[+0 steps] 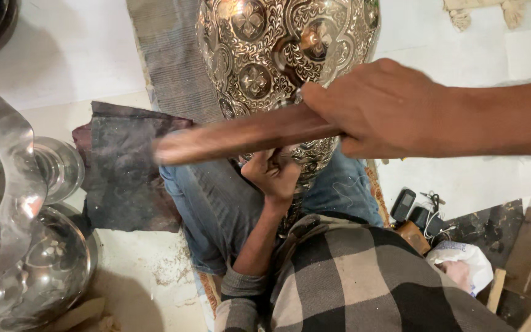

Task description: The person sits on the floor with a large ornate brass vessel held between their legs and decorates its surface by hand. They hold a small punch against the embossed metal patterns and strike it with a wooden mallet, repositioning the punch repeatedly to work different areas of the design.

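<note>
Warm light, metal glare, motion blur

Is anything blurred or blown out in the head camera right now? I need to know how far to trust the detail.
Head view: the wooden stick in the right hand is smeared by motion blur, worst at its free end; the engraved metal vessel carries bright glare patches yet its pattern reads sharp; the left hand sits in shadow beneath it; the shiny metal pieces at the left edge look soft and warped.

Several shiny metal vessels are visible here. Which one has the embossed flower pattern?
The large vessel at top centre, resting against the person's lap. Flower medallions cover its surface, whereas the metal pieces at the left edge are smooth and plain.
</note>
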`<state>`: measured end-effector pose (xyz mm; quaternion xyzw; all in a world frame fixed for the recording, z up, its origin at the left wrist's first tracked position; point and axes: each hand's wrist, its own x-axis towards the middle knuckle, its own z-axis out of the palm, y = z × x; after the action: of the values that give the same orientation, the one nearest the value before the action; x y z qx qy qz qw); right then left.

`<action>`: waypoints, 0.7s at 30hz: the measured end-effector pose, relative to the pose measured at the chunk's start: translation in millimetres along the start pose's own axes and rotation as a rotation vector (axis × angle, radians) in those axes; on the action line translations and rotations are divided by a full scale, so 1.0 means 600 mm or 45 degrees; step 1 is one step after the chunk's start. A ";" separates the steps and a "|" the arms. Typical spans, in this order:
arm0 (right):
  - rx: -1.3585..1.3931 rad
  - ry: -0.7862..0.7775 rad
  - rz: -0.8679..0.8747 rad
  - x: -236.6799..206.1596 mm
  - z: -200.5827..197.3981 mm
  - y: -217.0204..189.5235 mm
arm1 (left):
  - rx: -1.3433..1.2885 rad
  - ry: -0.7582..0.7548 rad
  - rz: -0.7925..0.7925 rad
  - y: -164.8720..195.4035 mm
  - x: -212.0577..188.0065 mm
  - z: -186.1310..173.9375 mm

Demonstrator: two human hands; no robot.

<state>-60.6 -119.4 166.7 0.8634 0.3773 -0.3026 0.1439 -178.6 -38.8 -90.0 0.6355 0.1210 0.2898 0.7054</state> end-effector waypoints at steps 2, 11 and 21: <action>-0.338 -0.311 0.130 0.000 0.008 0.004 | -0.036 -0.027 0.102 -0.006 -0.002 -0.001; -0.201 -0.045 -0.096 -0.006 0.008 -0.004 | 0.145 0.053 0.222 -0.008 -0.004 -0.003; -0.395 0.006 -0.135 -0.002 0.011 -0.007 | 0.167 0.058 0.152 -0.009 -0.013 -0.005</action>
<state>-67.3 -120.2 162.0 0.8104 0.4647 -0.2458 0.2586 -184.8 -40.8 -97.1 0.6797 0.1176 0.3373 0.6407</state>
